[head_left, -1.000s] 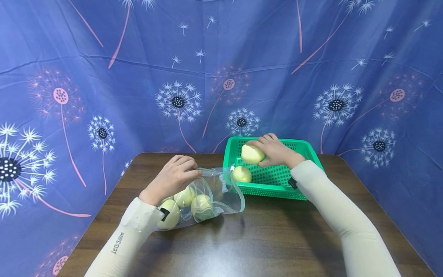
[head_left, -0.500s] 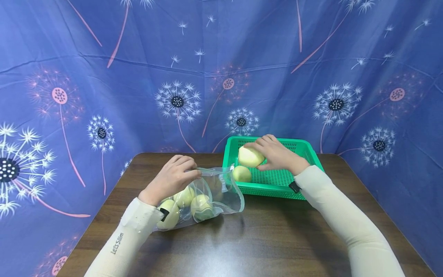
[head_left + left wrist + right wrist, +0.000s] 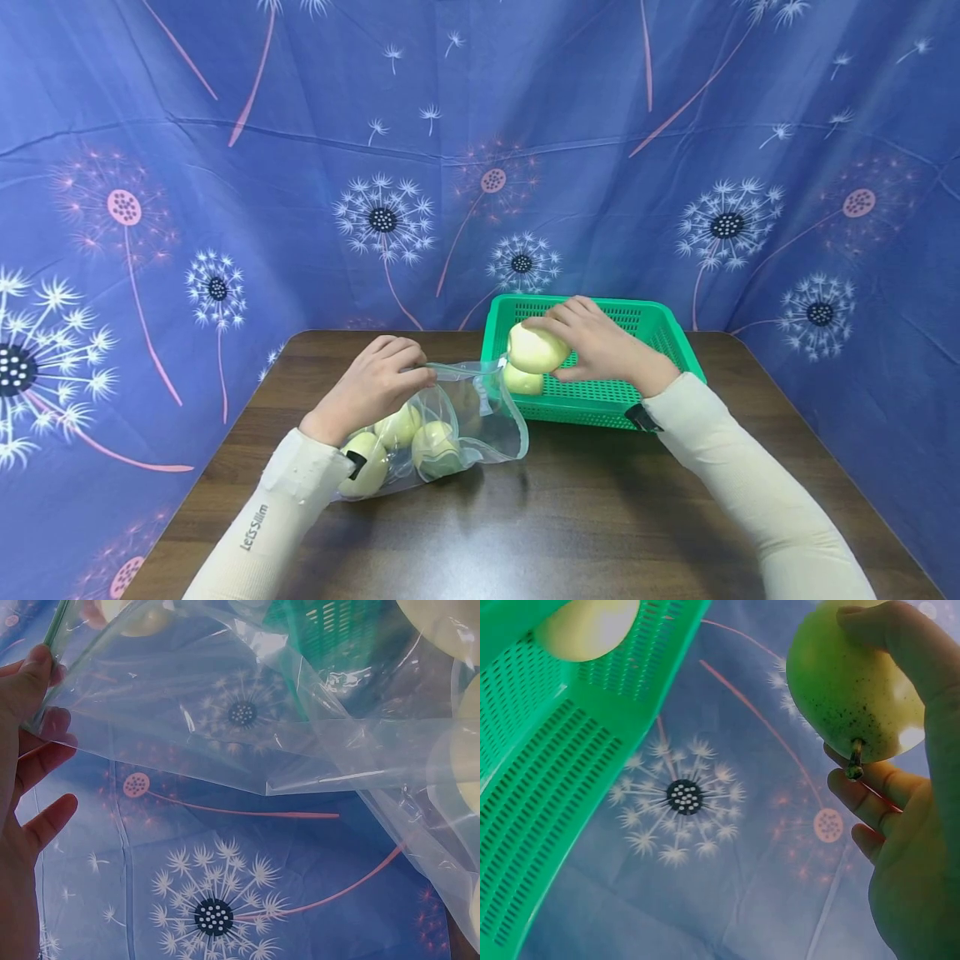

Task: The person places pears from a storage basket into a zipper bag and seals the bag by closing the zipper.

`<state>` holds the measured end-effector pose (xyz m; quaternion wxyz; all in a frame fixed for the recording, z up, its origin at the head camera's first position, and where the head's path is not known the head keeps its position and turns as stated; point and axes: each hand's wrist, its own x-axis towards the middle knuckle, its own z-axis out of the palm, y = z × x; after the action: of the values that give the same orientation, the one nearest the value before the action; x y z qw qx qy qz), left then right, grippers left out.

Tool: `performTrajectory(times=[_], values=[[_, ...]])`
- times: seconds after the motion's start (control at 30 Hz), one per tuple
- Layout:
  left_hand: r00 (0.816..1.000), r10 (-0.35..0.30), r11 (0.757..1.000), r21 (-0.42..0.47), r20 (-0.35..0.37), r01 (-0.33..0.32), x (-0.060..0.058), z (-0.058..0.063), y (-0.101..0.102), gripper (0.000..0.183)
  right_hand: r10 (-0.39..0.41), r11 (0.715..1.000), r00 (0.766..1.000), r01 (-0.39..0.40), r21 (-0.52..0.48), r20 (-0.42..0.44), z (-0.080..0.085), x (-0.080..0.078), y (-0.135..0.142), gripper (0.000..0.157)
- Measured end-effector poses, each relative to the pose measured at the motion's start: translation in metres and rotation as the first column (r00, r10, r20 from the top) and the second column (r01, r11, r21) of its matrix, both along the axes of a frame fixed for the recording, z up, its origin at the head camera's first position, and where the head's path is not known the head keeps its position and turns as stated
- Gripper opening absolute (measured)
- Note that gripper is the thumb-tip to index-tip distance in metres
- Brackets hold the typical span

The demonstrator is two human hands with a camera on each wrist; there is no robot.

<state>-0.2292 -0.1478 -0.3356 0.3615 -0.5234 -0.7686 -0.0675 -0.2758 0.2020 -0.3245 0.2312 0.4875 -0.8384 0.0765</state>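
My left hand point(image 3: 371, 387) pinches the upper edge of a clear plastic zip bag point(image 3: 491, 429), which lies on its side with its mouth facing right. Three pale yellow-green pears point(image 3: 370, 468) show through the plastic, near the wrist. In the left wrist view, thumb and finger point(image 3: 36, 671) grip the bag's green-tinted seal. My right hand point(image 3: 603, 346) holds a pear point(image 3: 536, 350) by thumb and fingers, over the left part of a green basket point(image 3: 678, 354). Its stem and brown speckles show in the right wrist view. Another pear point(image 3: 522, 382) sits in the basket, partly covered by the held one.
A brown wooden table point(image 3: 480, 542) carries the bag and the basket. The bag's mouth overlaps the basket's front left corner in the head view. Behind and at both sides hangs a blue cloth point(image 3: 300, 208) with a dandelion print.
My right hand has moved a little left and toward me with the pear, which now overlaps the one in the basket. The left hand and the bag have stayed put.
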Motion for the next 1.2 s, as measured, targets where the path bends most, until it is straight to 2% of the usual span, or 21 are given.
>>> performTrajectory(times=[0.17, 0.6, 0.83, 1.2], values=[[1.0, -0.024, 1.0, 0.014, -0.012, 0.024, -0.002, 0.0, 0.001, 0.007, 0.014, 1.0, 1.0, -0.014, -0.027, -0.004, 0.0, 0.007, -0.001, 0.079], [1.0, -0.02, 1.0, 0.012, -0.012, 0.02, -0.003, 0.0, 0.001, 0.016, 0.07, 0.997, 0.997, -0.071, -0.028, -0.033, -0.004, 0.029, -0.016, 0.079], [1.0, -0.019, 1.0, 0.011, -0.012, 0.019, -0.003, -0.001, 0.001, 0.016, 0.127, 0.992, 0.992, -0.127, -0.01, -0.029, -0.013, 0.037, -0.032, 0.077], [1.0, -0.021, 1.0, 0.012, -0.013, 0.021, -0.002, -0.001, 0.003, 0.01, 0.184, 0.983, 0.982, -0.184, 0.023, -0.034, -0.033, 0.039, -0.05, 0.073]])
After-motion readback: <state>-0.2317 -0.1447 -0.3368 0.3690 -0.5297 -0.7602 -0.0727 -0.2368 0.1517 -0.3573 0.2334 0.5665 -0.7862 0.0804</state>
